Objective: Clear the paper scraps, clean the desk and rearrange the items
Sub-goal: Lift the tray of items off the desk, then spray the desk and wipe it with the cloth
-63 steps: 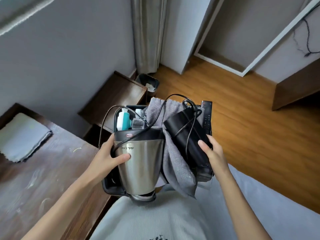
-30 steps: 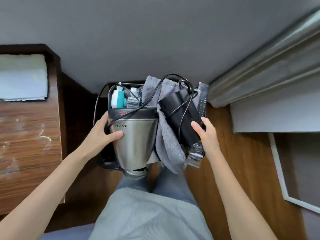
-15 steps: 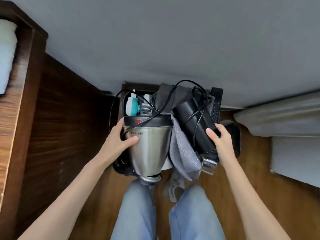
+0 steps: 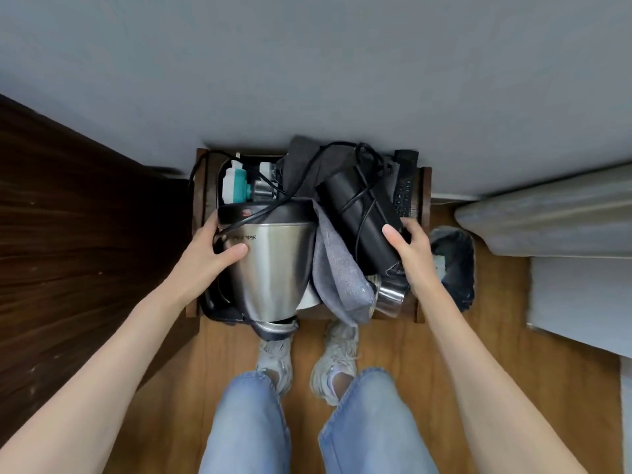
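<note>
The fingers (image 4: 232, 252) of the person's left hand (image 4: 208, 258) are curled round the left edge of a black tray (image 4: 219, 311), with the thumb pressed flat on the side of a steel kettle (image 4: 273, 268) that lies tipped over in it. The right hand (image 4: 410, 251) grips the tray's right edge in the same way, its thumb resting on a black hair dryer (image 4: 359, 217); its other fingers wrap out of sight under the load.

The tray sits at the centre of the view, held over or resting on a low dark wooden stand (image 4: 422, 186) against a grey wall (image 4: 307, 63); whether it touches the stand cannot be told. The kettle fills the tray's left half, black lid toward 12 o'clock, base toward 6 o'clock. A grey cloth (image 4: 342, 275) hangs between the kettle and the hair dryer. A black cord (image 4: 307, 172) loops across the load. At 11 o'clock from the kettle stand small white and teal bottles (image 4: 236, 186). A black remote control (image 4: 403, 186) lies along the tray's right side at 1 o'clock. A steel cup (image 4: 390, 295) pokes out beneath the right hand.

At 3 o'clock of the stand, a small bin (image 4: 455, 268) lined with a black bag stands on the wooden floor (image 4: 444, 354). A dark wooden panel (image 4: 85, 234) fills the 9 o'clock side. At 6 o'clock are the person's blue jeans (image 4: 249, 422) and pale trainers (image 4: 273, 357).
</note>
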`<state>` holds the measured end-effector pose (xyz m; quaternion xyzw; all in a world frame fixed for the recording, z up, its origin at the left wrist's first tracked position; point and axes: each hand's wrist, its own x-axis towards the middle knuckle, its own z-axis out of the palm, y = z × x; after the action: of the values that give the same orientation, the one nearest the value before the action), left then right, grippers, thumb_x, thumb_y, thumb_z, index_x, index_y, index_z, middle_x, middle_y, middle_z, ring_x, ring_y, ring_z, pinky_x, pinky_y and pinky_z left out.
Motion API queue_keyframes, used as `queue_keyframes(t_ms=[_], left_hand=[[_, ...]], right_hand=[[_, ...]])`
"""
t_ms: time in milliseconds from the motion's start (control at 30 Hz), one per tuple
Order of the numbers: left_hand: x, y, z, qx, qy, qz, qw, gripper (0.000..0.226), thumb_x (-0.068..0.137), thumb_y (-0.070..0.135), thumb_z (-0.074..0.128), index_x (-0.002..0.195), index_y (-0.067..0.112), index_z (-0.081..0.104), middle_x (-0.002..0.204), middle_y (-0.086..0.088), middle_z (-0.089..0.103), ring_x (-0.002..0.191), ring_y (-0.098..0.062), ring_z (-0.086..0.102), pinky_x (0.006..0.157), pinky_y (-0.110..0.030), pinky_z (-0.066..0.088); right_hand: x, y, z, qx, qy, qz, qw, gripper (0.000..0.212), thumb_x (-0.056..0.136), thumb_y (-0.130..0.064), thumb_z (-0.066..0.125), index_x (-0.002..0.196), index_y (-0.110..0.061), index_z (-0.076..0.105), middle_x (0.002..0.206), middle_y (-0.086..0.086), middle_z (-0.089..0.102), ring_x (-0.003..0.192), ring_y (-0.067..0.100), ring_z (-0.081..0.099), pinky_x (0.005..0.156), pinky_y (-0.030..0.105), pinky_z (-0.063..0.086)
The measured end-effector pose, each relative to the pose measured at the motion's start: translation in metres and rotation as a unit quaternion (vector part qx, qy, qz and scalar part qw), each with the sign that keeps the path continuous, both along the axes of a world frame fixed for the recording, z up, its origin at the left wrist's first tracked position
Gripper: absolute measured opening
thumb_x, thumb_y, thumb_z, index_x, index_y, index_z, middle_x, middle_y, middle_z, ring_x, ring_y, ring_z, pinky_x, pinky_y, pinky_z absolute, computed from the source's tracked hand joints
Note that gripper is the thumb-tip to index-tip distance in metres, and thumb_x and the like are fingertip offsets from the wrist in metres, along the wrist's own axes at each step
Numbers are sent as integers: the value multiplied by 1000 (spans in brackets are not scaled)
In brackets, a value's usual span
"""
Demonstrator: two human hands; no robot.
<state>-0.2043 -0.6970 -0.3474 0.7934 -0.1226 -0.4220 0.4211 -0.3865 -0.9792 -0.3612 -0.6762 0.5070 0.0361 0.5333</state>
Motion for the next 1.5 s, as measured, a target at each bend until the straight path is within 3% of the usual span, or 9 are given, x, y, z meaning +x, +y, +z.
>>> queue_keyframes(t_ms=[67,233,333,500,667,800,1067,1233,1500], left_hand=[[5,-1,6,6,4,-14,1000,84,66,62,59,142,41,32,140,8,48,133,-11,40,113,-37,29],[-3,-8,40,58,-29,-10,998,85,79,49,69,149,26,27,139,13,37,129,-4,32,104,-24,25],[-9,-6,64,134,-93,-19,986,89,82,45,69,151,15,21,153,-2,32,139,-19,31,112,-36,29],[-32,-5,137,202,-95,-71,972,74,90,41,59,150,15,24,151,-9,37,136,-26,38,108,-42,36],[-86,-1,215,218,-75,-243,942,59,94,43,50,144,14,37,140,-11,50,123,-28,51,96,-36,43],[-122,-1,261,197,-94,-279,935,59,94,44,51,144,16,39,142,-10,50,127,-25,49,99,-34,40],[-185,13,309,222,-187,-319,902,60,94,45,50,145,17,36,138,-8,52,125,-26,49,98,-36,41],[-232,48,315,266,-150,-356,883,59,94,44,49,145,18,34,130,-7,55,120,-25,52,96,-37,43],[-236,111,325,263,-136,-314,902,57,94,46,48,144,22,35,136,-4,53,123,-23,51,99,-36,43]], right_hand=[[-2,-1,5,22,4,6,1000,109,54,-83,62,137,-14,50,141,4,50,129,17,48,112,39,36],[-1,9,40,7,31,3,999,72,85,-53,66,143,-19,44,147,1,44,134,16,41,114,37,33],[1,24,76,-60,41,25,997,74,80,-60,62,141,-21,47,149,3,42,140,18,34,115,40,30],[-8,59,158,-51,76,81,992,50,91,-36,63,135,-15,53,139,1,51,130,17,45,105,29,35],[-37,106,249,24,111,140,984,45,93,-33,61,132,-13,55,134,3,57,123,19,52,98,30,40],[-63,132,296,-7,106,186,977,43,92,-36,62,130,-15,58,132,5,59,123,21,53,96,29,38],[-107,147,321,-73,124,327,934,52,94,-45,55,138,-18,51,139,6,55,130,26,46,102,40,42],[-132,174,322,-55,116,383,915,54,94,-46,54,139,-18,49,142,5,52,132,27,44,104,42,41],[-134,240,338,-41,88,391,915,52,94,-46,53,140,-21,47,140,3,52,129,24,46,101,43,43]])
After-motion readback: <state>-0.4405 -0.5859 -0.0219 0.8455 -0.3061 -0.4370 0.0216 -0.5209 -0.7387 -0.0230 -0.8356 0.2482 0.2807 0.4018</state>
